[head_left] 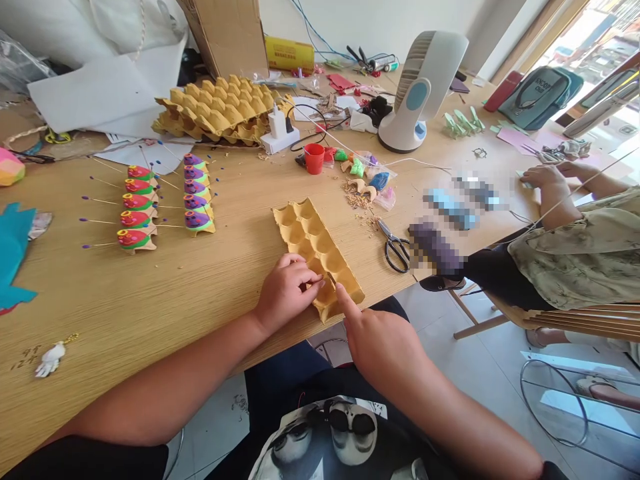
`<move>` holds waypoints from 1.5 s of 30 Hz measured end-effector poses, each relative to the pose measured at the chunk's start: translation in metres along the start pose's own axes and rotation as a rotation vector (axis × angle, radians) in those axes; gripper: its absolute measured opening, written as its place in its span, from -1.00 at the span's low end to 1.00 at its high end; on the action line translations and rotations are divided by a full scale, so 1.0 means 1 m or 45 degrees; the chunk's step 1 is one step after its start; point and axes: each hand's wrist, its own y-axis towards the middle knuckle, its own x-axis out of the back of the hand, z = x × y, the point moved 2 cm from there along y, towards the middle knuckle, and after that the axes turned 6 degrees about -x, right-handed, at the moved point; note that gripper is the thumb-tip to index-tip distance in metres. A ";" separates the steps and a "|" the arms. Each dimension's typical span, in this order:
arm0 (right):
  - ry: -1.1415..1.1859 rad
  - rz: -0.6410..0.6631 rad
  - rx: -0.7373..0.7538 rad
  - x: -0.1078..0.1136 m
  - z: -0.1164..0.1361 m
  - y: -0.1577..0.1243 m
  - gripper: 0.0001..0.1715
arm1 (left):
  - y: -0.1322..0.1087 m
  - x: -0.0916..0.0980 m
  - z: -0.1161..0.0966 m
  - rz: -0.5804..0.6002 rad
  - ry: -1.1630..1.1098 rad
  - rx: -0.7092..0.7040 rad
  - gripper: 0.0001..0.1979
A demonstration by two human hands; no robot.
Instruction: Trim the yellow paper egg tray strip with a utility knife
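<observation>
A strip of yellow egg carton (310, 240) lies on the wooden table (165, 293) near its front edge. My left hand (286, 290) rests on the carton's near end with its fingers curled and pinching the cardboard. My right hand (377, 340) comes from below the table edge; its index finger is stretched out and touches the same near end, the other fingers folded.
Black scissors (395, 250) lie right of the carton. Painted egg-carton figures on sticks (165, 203) stand in rows at the left. A stack of yellow egg trays (215, 110), a red cup (314, 159) and a white fan (423, 90) sit further back. Another person sits at right.
</observation>
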 end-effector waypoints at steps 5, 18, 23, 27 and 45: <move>0.013 -0.035 -0.008 -0.002 0.003 0.011 -0.15 | 0.000 0.000 0.000 0.040 0.012 0.015 -0.78; 0.001 -0.003 0.003 0.001 0.001 0.005 -0.14 | 0.000 0.000 0.001 0.016 0.007 0.009 -0.81; 0.012 -0.002 0.004 0.002 0.002 0.008 -0.15 | 0.000 0.000 0.000 0.022 -0.008 0.005 -0.78; 0.019 -0.011 0.006 0.002 0.003 0.013 -0.17 | 0.000 0.000 0.000 0.034 -0.001 0.012 -0.77; -0.079 0.106 -0.006 -0.004 -0.006 -0.018 -0.09 | 0.000 0.001 -0.001 -0.006 0.005 -0.001 -0.86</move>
